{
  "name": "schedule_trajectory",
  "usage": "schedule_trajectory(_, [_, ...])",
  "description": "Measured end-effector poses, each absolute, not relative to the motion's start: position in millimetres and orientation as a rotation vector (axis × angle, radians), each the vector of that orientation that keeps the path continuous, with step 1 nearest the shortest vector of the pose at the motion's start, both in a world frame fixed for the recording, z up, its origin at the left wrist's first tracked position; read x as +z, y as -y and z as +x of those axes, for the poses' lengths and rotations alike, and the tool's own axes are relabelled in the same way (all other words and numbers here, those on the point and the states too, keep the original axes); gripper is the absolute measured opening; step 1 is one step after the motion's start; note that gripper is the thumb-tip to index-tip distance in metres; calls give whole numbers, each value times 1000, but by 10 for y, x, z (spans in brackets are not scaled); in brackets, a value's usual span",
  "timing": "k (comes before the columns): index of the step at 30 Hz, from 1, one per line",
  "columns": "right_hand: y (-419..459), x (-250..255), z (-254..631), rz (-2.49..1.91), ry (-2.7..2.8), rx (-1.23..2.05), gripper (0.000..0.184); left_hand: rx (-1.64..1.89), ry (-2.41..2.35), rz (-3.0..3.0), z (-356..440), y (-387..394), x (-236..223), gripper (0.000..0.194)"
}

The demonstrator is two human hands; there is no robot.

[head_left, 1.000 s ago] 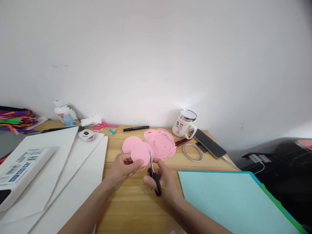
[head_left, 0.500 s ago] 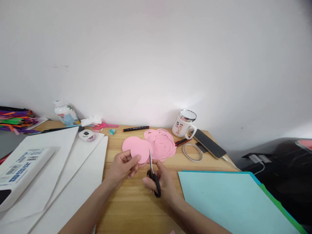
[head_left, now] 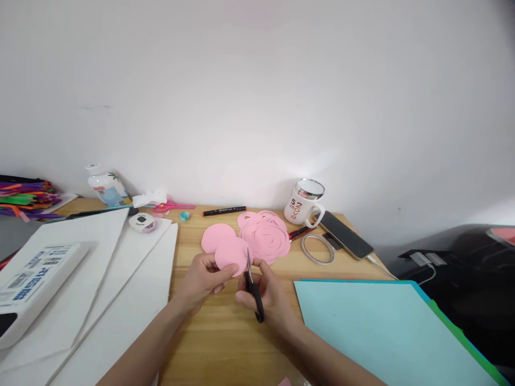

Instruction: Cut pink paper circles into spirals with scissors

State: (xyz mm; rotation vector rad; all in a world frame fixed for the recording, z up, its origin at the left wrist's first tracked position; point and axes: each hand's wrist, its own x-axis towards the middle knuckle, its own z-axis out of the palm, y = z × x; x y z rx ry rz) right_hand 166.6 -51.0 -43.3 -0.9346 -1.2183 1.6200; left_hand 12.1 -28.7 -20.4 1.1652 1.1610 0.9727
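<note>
My left hand pinches a pink paper circle just above the wooden table. My right hand grips black-handled scissors, blades pointing up at the circle's right edge. Behind lie another pink circle and a pile of pink spiral-cut circles.
White sheets and a white box cover the left. A teal sheet lies front right. At the back stand a mug, a phone, a tape ring, a black marker, a bottle and pink scissors.
The pink circle has turned a little in my left hand and the scissor blades have worked along its right edge. Both hands stay in about the same place.
</note>
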Motion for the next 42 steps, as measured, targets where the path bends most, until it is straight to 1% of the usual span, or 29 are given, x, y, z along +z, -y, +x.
schedule_trajectory(4, [502,-435,1669,-956,1205,1639,56,994,-1138,1172,116,293,-197,27])
schedule_trajectory(17, [509,-405,1655,-1018,1204,1620,52,1028,-1099,1185,100,271,-202,35])
schedule_trajectory(25, [519,-464,1636,-1015,1246,1599,50,938,-1021,1096,120,290,-174,31])
schedule_trajectory(30, [518,-478,1625,-995,1224,1617,53,973,-1064,1072,124,283,-195,31])
schedule_trajectory(35, [493,-427,1662,-958,1197,1632,57,910,-1102,1135,88,270,-185,30])
schedule_trajectory(42, [487,-445,1674,-986,1206,1634,55,925,-1073,1144,76,269,-202,29])
